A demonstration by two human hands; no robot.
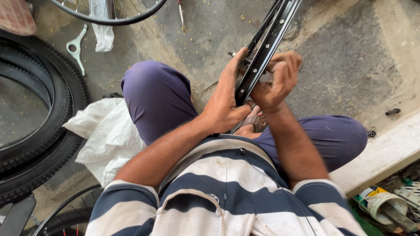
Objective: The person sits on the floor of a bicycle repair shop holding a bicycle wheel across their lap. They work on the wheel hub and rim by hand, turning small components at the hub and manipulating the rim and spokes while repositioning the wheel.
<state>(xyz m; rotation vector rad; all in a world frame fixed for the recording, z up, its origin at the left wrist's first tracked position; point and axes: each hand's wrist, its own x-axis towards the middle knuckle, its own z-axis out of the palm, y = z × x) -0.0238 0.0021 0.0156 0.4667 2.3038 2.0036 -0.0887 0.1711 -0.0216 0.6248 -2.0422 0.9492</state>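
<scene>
Gripping a black wheel rim (262, 52), upright between the knees over the concrete floor (350, 57). Left hand (225, 102) flat against the rim's near side, thumb hooked under its edge. Right hand (278, 81) curled tight around the far side, fingers clamped. At the floor's left edge, black tyres (48, 113) beside a crumpled white sack (107, 135). Pale wrench (76, 48) near the top-left corner. White-and-yellow tube-shaped package (378, 199) down at bottom right.

Glossy blk metal rim (262, 52); rough concrete floor (350, 57).
</scene>
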